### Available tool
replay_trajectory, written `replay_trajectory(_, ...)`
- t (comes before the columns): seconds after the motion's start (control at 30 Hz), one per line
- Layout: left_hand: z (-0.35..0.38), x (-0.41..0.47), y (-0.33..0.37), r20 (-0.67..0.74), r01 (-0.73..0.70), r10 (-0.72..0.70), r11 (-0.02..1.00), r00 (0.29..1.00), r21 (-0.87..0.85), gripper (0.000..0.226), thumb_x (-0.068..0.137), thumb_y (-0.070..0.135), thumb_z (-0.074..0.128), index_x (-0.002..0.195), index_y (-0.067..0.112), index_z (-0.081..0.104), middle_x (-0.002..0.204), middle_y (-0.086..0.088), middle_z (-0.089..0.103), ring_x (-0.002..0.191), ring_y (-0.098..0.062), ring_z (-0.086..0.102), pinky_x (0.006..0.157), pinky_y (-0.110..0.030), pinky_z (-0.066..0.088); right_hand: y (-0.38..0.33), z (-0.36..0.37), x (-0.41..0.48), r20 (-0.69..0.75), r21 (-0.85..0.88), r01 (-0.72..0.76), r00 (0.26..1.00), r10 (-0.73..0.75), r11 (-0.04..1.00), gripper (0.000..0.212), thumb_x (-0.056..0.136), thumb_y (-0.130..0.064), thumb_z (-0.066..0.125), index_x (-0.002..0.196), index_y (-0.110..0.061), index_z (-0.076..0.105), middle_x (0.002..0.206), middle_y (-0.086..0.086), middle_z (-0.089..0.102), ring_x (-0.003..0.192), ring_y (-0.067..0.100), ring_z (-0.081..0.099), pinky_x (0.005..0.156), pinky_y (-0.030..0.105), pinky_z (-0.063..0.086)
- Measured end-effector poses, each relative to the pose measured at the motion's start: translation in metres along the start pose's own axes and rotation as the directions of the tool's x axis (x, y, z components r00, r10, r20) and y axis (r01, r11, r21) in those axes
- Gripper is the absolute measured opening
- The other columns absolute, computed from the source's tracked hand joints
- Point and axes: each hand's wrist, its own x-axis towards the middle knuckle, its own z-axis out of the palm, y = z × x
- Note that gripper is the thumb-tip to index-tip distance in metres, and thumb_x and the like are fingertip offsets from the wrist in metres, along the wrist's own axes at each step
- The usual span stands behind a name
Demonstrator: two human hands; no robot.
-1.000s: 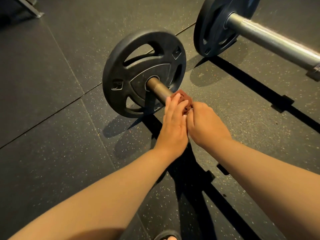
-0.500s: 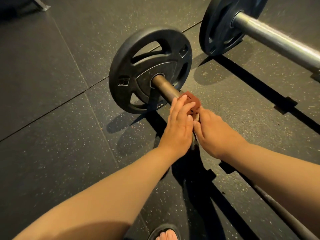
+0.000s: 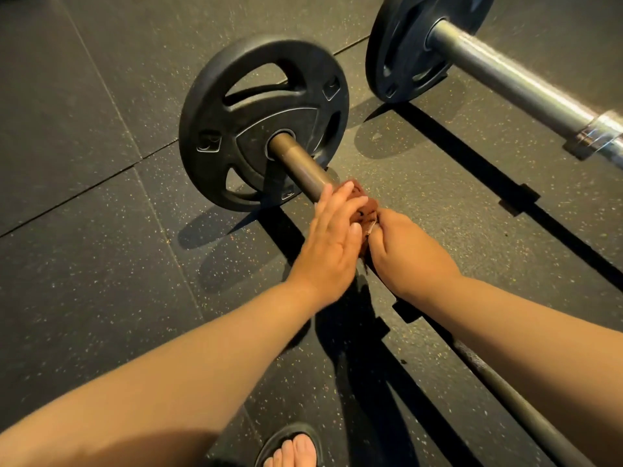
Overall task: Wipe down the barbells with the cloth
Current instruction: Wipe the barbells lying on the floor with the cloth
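Soft, light cloth (image 3: 365, 208) bunched on near barbell (image 3: 300, 166) sleeve, near plate (image 3: 263, 123); bar lies on floor (image 3: 101, 298). Straight-fingered left hand (image 3: 332, 241) presses cloth; right hand (image 3: 404, 251) curls round it. Bar likely heavy, rigid, smooth: wrap cloth round, squeeze. Far barbell (image 3: 505, 72) well apart.

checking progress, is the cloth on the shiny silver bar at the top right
No, the cloth sits on the near barbell by its black plate, apart from the silver barbell.
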Motion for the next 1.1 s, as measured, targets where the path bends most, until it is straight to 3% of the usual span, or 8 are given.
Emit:
replay_trajectory(0.1,-0.015,0.031,-0.011,-0.012,0.032,-0.032,0.998,0.999,0.046,0.041,0.107,0.021,0.032,0.143,0.014,0.049,0.163,-0.004,0.032,0.157,-0.023,0.004,0.128,-0.047,0.006,0.010,0.000,-0.006,0.019,-0.090,-0.021,1.000,0.023,0.996,0.028,0.103,-0.036,0.029,0.095,-0.020,0.051,0.091,0.004,0.058,0.076,0.028,0.055,0.065,0.038,0.039)
replay_trajectory(0.2,-0.002,0.028,0.004,-0.082,0.123,-0.124,0.992,0.989,-0.014,0.038,0.105,0.016,0.033,0.137,0.010,0.053,0.161,-0.007,0.033,0.157,-0.026,0.004,0.126,-0.051,0.011,0.008,-0.001,-0.008,-0.033,-0.092,-0.058,0.998,0.055,0.994,0.027,0.104,-0.031,0.032,0.098,-0.018,0.054,0.090,0.006,0.060,0.074,0.030,0.054,0.064,0.038,0.037)
replay_trajectory(0.37,0.019,-0.015,0.017,-0.028,0.017,-0.018,1.000,0.999,-0.026,0.040,0.109,0.022,0.031,0.144,0.012,0.047,0.164,-0.006,0.026,0.157,-0.026,0.003,0.127,-0.042,0.010,0.000,-0.001,-0.009,-0.044,-0.071,-0.076,0.996,0.073,0.995,0.027,0.099,-0.030,0.035,0.104,-0.014,0.057,0.100,0.011,0.066,0.078,0.030,0.054,0.066,0.038,0.040)
replay_trajectory(0.53,-0.004,0.020,-0.009,-0.028,-0.015,0.016,0.999,0.999,0.046,0.036,0.108,0.018,0.035,0.139,0.011,0.051,0.159,-0.009,0.036,0.156,-0.030,0.008,0.125,-0.051,0.015,-0.001,-0.003,-0.007,-0.076,-0.073,-0.090,0.994,0.084,0.993,0.027,0.100,-0.022,0.037,0.109,-0.010,0.058,0.105,0.016,0.066,0.082,0.033,0.054,0.070,0.041,0.044)
replay_trajectory(0.67,0.014,0.006,0.018,-0.125,0.122,-0.123,0.992,0.985,-0.014,0.036,0.108,0.015,0.034,0.142,0.012,0.047,0.166,-0.006,0.021,0.157,-0.024,-0.001,0.127,-0.037,0.006,-0.002,-0.004,-0.007,-0.060,-0.067,-0.108,0.993,0.104,0.992,0.026,0.101,-0.024,0.037,0.110,-0.011,0.059,0.105,0.013,0.066,0.080,0.031,0.052,0.067,0.039,0.040)
replay_trajectory(0.83,0.033,-0.041,0.027,-0.071,0.046,-0.048,0.999,0.996,-0.026,0.051,0.106,0.019,0.031,0.157,0.018,0.023,0.170,-0.005,0.001,0.157,-0.022,-0.011,0.126,-0.029,-0.002,-0.002,-0.003,-0.013,-0.091,-0.076,-0.085,0.993,0.078,0.993,0.013,0.098,-0.021,0.039,0.093,-0.014,0.049,0.097,0.014,0.064,0.077,0.031,0.051,0.065,0.038,0.037)
replay_trajectory(0.93,0.022,-0.013,0.015,-0.084,0.033,-0.030,0.999,0.996,0.024,0.050,0.108,0.029,0.028,0.155,0.013,0.031,0.170,-0.009,0.007,0.157,-0.025,-0.006,0.126,-0.027,-0.002,-0.003,-0.004,-0.012,-0.089,-0.068,-0.083,0.993,0.077,0.994,0.019,0.100,-0.022,0.039,0.099,-0.011,0.054,0.100,0.016,0.065,0.079,0.032,0.051,0.067,0.038,0.038)
replay_trajectory(1.1,0.017,0.006,0.022,-0.122,0.132,-0.134,0.991,0.983,-0.023,0.044,0.106,0.021,0.032,0.148,0.015,0.043,0.170,-0.004,0.012,0.157,-0.021,-0.006,0.118,-0.012,-0.008,-0.006,-0.008,-0.011,-0.072,-0.073,-0.090,0.994,0.085,0.993,0.027,0.101,-0.022,0.038,0.113,-0.011,0.059,0.104,0.012,0.065,0.085,0.033,0.056,0.068,0.039,0.042)
